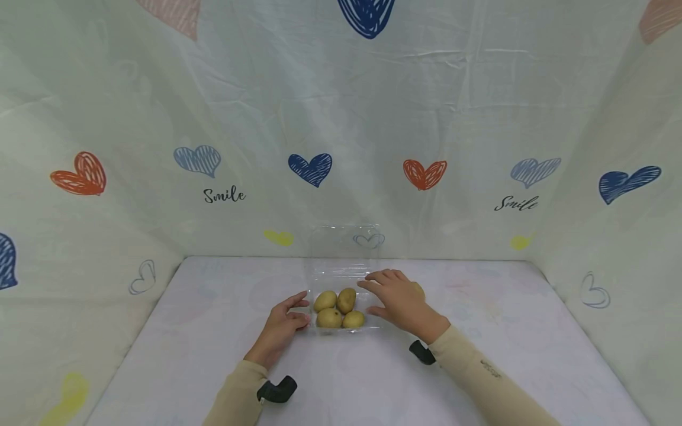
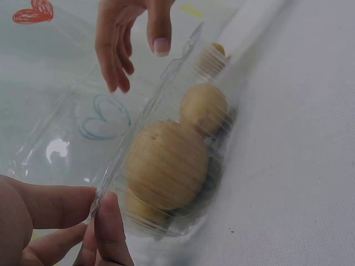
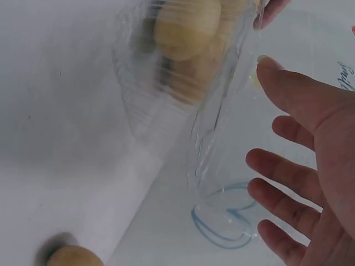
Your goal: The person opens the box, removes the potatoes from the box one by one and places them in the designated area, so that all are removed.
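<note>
A clear plastic container (image 1: 341, 331) sits on the table (image 1: 346, 378) between the two hands, its hinged lid (image 1: 341, 244) raised at the far side, away from the person. Four potatoes (image 1: 329, 318) lie inside in two rows of two, grouped toward the left. They are yellowish-brown, smooth and rounded. The far-right one has its long axis running roughly front to back, while the near-left one looks longer from side to side. The container's walls are thin, ribbed and shiny. The left hand (image 1: 285, 325) pinches its left rim between thumb and fingers. The right hand (image 1: 396, 299) is empty beside the right edge, its fingers spread and loosely extended. Another potato (image 1: 419, 290) lies outside, on the table, partly hidden behind that hand.
</note>
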Tool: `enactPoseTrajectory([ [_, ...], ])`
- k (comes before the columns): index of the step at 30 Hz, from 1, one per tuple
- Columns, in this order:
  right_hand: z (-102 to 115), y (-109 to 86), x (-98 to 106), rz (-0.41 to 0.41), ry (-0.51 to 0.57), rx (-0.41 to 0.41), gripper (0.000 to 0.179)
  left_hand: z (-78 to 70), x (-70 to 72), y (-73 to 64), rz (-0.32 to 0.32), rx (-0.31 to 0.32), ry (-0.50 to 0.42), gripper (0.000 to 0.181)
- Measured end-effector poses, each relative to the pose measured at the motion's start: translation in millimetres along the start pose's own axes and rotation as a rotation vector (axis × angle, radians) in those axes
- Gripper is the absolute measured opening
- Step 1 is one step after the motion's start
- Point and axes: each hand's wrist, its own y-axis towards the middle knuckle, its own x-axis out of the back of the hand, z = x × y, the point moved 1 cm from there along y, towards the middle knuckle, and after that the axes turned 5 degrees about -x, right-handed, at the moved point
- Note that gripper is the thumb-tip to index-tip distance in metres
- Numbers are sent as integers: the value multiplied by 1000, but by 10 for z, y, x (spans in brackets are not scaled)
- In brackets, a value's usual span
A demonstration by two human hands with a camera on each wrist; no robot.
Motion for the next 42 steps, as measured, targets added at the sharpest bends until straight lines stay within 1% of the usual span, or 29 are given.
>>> enactPoseTrajectory([
  [6,100,38,-60,7,-23,-9,57,-4,0,-10,2,-5,-7,62],
  [10,165,66,-101,28,-33,-27,54,-3,1,-15,1,-6,-4,61],
  [17,253,113,-184,-5,-58,-26,49,10,3,-12,-2,-11,-1,62],
  [21,297,146,-230,-11,-87,-47,45,7,2,-17,-1,-10,-2,62],
  [25,339,182,-273,0,-98,-71,40,0,1,-20,-1,-12,-3,62],
  [28,362,202,-309,13,-113,-78,39,3,1,-19,-2,-9,4,61],
  [32,383,223,-348,11,-138,-76,38,16,0,-16,-5,1,7,61],
  [37,394,258,-366,16,-166,-79,38,11,2,-24,-6,-4,6,61],
  [42,406,302,-364,34,-163,-91,38,-6,6,-30,-4,-12,1,62],
])
